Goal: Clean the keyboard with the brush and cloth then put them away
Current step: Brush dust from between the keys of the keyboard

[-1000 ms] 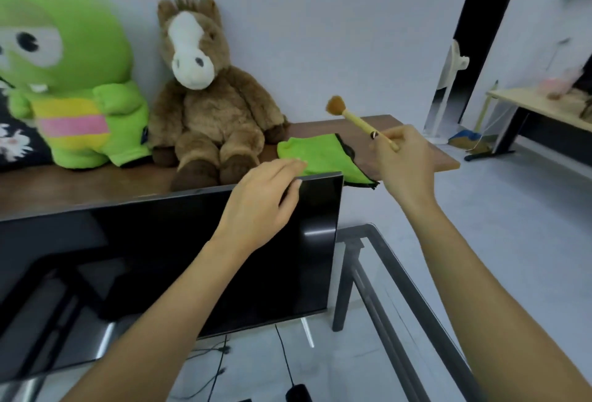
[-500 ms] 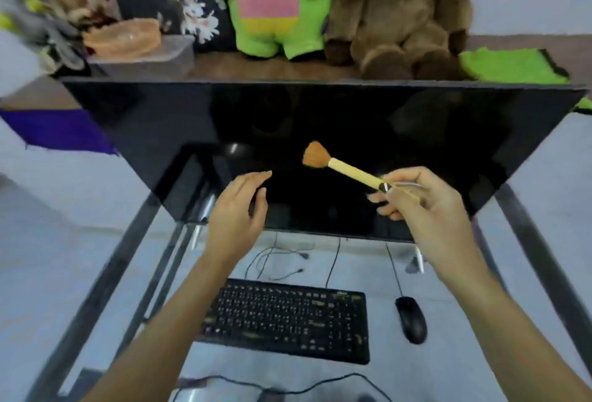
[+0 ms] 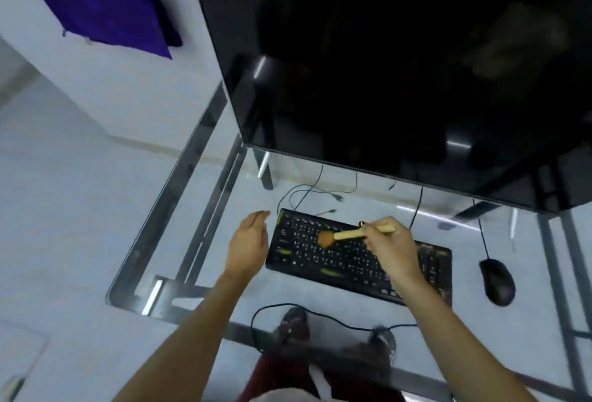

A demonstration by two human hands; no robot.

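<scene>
So the right hand (image 3: 389, 249) has the brush (image 3: 347, 235) pinched by the tail end of its pale wooden handle, fingers curled around it. The bristle head points toward 9 o'clock and sits on or just above the keys in the upper-middle of the black keyboard (image 3: 358, 257); can't quite tell if it's touching, the frame is a bit smeared. Holding it that far back makes sense to me: it keeps the hand off the keys and lets the soft tip flick lightly along the rows.

The left hand (image 3: 248, 248) holds nothing, fingers loosely together and slightly curved, hovering just off the keyboard's 9 o'clock end. My guess is it's about to steady the board so it doesn't skate around on the glass counter (image 3: 179, 209), which looks slick.

The keyboard lies a bit skewed, its right end nearer the person, with the mouse (image 3: 498, 280) at its 3 o'clock and the big dark monitor (image 3: 384, 65) looming at 12. The cloth isn't in this view at all, so the wiping pass and the putting-away part are clearly not done yet. Looks like brushing is only just starting.
</scene>
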